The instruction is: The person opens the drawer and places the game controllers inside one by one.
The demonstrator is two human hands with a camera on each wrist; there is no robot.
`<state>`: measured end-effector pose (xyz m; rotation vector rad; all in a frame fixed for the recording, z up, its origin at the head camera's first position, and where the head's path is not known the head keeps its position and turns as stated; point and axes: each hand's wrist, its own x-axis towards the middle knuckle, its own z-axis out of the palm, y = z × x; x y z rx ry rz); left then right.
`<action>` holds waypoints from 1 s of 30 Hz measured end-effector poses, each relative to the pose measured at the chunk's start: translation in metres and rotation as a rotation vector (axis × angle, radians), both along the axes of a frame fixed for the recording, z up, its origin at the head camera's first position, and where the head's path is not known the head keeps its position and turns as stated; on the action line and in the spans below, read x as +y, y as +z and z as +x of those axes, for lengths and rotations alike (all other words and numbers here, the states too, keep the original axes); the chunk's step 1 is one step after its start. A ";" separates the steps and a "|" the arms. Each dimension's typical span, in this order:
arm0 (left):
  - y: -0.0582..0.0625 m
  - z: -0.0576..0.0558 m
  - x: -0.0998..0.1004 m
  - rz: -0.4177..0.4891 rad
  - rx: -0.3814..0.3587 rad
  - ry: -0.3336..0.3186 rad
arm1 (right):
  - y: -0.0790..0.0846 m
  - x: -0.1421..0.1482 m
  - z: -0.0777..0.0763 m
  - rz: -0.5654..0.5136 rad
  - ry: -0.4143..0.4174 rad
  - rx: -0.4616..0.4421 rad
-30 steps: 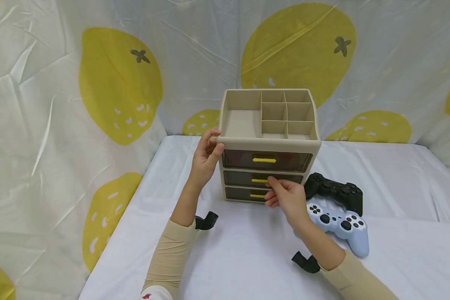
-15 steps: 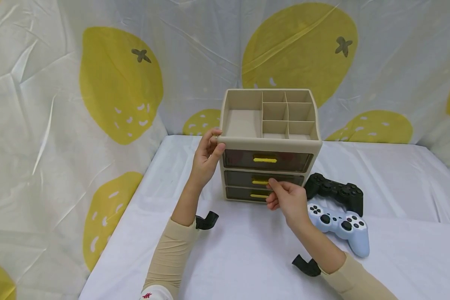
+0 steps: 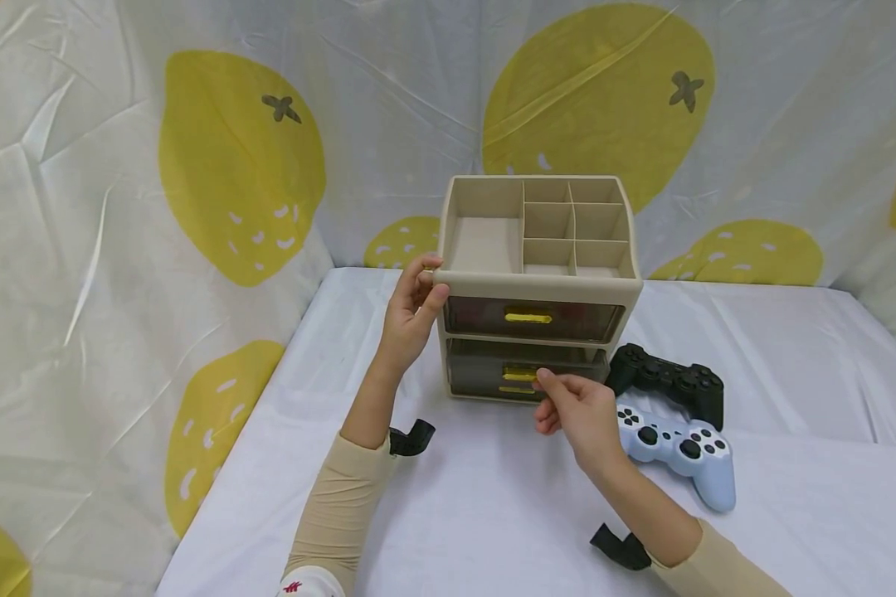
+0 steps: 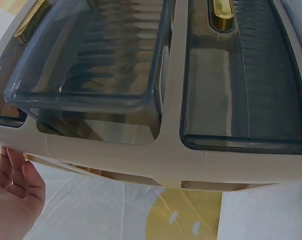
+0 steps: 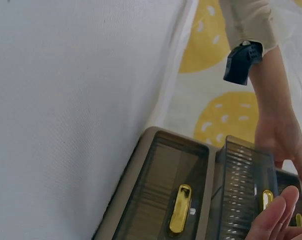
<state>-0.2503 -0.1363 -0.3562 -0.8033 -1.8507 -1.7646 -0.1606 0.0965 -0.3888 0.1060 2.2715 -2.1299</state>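
Note:
A beige desktop drawer organizer [image 3: 545, 286] with open compartments on top stands upright on the table. Its smoky middle drawer [image 3: 481, 361] juts partway out, its ribbed inside visible through the clear plastic in the right wrist view. My right hand [image 3: 582, 410] pinches that drawer's gold handle [image 3: 518, 375] between thumb and fingers. At the upper left front corner, my left hand [image 3: 409, 323] holds the organizer, thumb on the front and fingers along the side. The top drawer [image 3: 478, 317] is closed, and so is the bottom drawer [image 4: 245, 95], seen in the left wrist view.
Right of the organizer lie a black game controller [image 3: 668, 381] and, in front of it, a light blue game controller [image 3: 675, 448]. A white cloth covers the table [image 3: 493, 514]. Behind hangs a lemon-print curtain [image 3: 396, 108].
The middle drawer has slid out toward me, its handle now lower in the head view, with my right hand pulled back along with it. My left hand has stayed on the corner.

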 end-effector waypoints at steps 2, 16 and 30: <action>0.000 0.000 0.000 -0.001 -0.001 0.004 | 0.000 0.000 0.003 -0.008 0.002 0.004; 0.001 0.001 0.001 0.003 0.001 0.004 | 0.000 0.000 0.025 0.018 0.006 -0.023; 0.002 0.002 0.001 0.013 0.009 -0.008 | -0.002 -0.001 0.042 -0.015 0.005 -0.002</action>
